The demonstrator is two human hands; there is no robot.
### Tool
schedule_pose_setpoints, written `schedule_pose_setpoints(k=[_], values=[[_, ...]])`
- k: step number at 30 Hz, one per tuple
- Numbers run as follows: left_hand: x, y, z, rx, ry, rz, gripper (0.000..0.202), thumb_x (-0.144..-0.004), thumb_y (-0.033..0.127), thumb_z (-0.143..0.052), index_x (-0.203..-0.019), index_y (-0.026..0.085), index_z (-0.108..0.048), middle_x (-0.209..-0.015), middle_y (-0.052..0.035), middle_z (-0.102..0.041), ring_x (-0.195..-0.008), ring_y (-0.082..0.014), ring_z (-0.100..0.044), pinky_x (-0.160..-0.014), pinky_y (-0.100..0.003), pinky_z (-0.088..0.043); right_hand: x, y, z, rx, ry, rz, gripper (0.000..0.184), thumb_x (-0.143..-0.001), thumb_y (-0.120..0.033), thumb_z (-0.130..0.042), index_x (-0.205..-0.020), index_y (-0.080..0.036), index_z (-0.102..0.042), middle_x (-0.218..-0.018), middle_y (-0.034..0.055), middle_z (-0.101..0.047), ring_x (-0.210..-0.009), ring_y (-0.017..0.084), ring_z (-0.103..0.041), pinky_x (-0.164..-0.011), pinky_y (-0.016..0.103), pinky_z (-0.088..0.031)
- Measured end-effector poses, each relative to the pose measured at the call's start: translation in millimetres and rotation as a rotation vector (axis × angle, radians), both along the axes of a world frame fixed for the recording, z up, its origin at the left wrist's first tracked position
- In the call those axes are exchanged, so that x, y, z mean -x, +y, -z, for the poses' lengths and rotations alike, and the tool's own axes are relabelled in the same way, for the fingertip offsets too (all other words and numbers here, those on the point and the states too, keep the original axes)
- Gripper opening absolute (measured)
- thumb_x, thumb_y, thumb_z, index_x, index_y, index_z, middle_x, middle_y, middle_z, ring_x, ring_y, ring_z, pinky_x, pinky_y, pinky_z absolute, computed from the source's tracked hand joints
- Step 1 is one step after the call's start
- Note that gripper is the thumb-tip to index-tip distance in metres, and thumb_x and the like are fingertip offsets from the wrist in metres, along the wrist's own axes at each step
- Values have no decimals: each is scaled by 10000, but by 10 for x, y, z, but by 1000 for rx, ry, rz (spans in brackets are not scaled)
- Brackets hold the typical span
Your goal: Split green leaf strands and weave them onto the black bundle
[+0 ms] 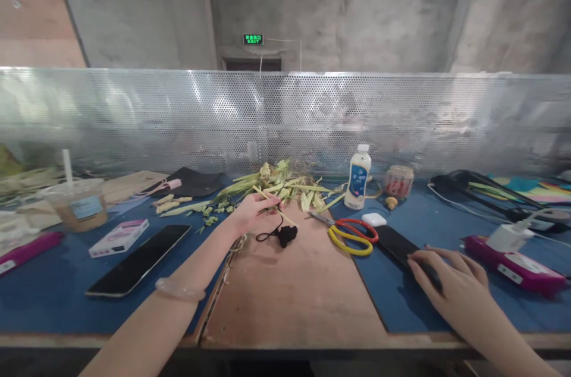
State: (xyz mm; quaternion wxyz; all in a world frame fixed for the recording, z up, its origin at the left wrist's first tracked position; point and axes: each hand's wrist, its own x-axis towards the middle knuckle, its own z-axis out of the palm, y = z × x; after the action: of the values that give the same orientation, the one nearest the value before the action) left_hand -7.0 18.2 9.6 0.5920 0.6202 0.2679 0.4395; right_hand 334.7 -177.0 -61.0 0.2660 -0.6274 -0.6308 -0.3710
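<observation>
Taking the middle of the wooden board (pixel 297 291) as the clock's center, the left hand (pixel 257 213) at eleven o'clock pinched a pale strip (pixel 260 192) between its fingers, with a black cord (pixel 266 238) rising to the fingertips from a dark bundle (pixel 288 236) at twelve. At three, the right hand (pixel 452 276) lay with bent fingers over the near end of a black slab (pixel 395 244), though whether it gripped could not be told. Open scissors (pixel 354 235) lay at two o'clock, leafy stalks (pixel 279 184) beyond the bundle at twelve.
</observation>
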Motion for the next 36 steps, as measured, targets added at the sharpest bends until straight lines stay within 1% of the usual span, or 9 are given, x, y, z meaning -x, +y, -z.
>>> schedule_pose_setpoints(k=[5, 10, 14, 21, 26, 29, 31, 33, 36], values=[[1, -5, 2, -4, 11, -1, 156, -656, 263, -685, -746, 137, -669, -785, -64, -655, -815, -167, -573, -805, -306, -419, -87, 58, -11, -11, 19, 28, 313, -793, -422, -376, -926, -204, -557, -914, 104, -644, -982, 281, -544, -929, 486, -272], [-1, 0, 3, 5, 20, 1, 162, -650, 269, -685, -738, 135, -664, -785, -70, -658, -826, -183, -577, -828, -333, -410, -237, 123, 16, 99, 126, -32, 313, -753, -327, -363, -1013, -200, -483, -953, 90, -644, -1021, 287, -527, -914, 485, -292], [-5, 7, 18, -5, 24, 3, 147, -657, 269, -677, -730, 142, -659, -791, -66, -657, -833, -185, -578, -830, -336, -411, -280, 117, 48, 107, 140, -43, 290, -748, -328, -377, -991, -198, -469, -933, 85, -654, -1011, 301, -528, -902, 499, -289], [-11, -9, 11, -1, 41, 8, 149, -661, 271, -677, -733, 143, -655, -787, -62, -661, -838, -184, -580, -831, -335, -413, -263, 85, 48, 84, 80, -54, 292, -731, -307, -387, -976, -192, -498, -939, 80, -643, -1021, 284, -526, -962, 498, -230], [-25, -18, 9, 10, 38, -2, 169, -638, 276, -695, -717, 134, -650, -761, -68, -660, -829, -195, -583, -825, -347, -412, -235, 96, 38, 62, 129, -55, 319, -749, -368, -404, -999, -193, -495, -917, 73, -643, -1010, 279, -519, -924, 485, -273], [-29, -18, 24, 8, 16, 15, 174, -635, 277, -699, -715, 132, -645, -763, -69, -657, -815, -189, -586, -820, -346, -412, -100, 174, -39, 56, 241, -49, 321, -745, -402, -428, -979, -203, -523, -931, 76, -632, -950, 280, -534, -855, 478, -331], [-29, -24, 29, 8, 3, 24, 172, -635, 276, -699, -718, 135, -646, -767, -65, -657, -811, -184, -587, -818, -343, -413, 96, 269, -162, 108, 322, -118, 287, -758, -362, -427, -972, -199, -528, -948, 81, -623, -925, 266, -536, -812, 449, -370], [-27, -35, 23, 15, -13, 24, 175, -638, 278, -698, -726, 134, -650, -766, -64, -656, -805, -177, -586, -812, -334, -415, 375, 395, -345, 194, 312, -246, 258, -776, -304, -437, -991, -198, -531, -973, 84, -610, -946, 249, -520, -828, 426, -372], [-22, -55, -7, 29, -56, 32, 173, -648, 277, -694, -729, 130, -651, -753, -59, -654, -786, -161, -584, -795, -308, -418, 868, 641, -663, 350, 222, -548, 206, -803, -204, -413, -947, -203, -560, -952, 69, -612, -949, 217, -507, -826, 362, -385]])
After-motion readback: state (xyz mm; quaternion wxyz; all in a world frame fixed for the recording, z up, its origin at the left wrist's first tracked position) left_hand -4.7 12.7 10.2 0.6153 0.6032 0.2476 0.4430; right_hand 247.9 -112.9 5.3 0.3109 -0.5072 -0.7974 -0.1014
